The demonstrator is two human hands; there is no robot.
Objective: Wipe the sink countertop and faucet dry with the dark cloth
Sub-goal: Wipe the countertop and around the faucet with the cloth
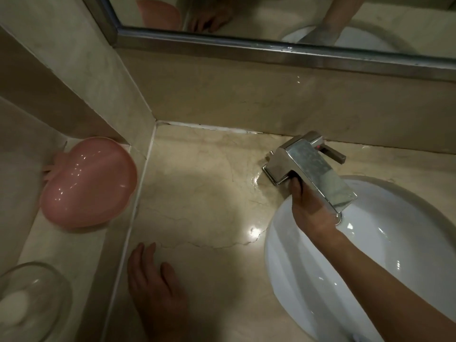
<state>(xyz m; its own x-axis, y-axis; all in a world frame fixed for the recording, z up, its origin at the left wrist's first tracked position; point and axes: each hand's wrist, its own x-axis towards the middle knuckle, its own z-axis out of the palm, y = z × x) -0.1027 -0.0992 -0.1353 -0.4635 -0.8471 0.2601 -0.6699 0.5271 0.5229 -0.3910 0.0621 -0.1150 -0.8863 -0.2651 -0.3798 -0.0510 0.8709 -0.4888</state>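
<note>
We see no readable writing or brand anywhere. Our right hand reaches from the lower right over the sink, fingers curled under the faucet at centre right; something dark shows there, perhaps the cloth, but we cannot tell. Our left hand lies spread flat on the desk, bottom centre. A pink dish sits left.

The bench is beige veined marble with a hairline crack across it and wet, shiny patches beside the white oval sink set into it. The faucet is a squared chrome block, water-spotted, its flat spout slanting down over the sink's rim, with a lever handle at its back.
</note>
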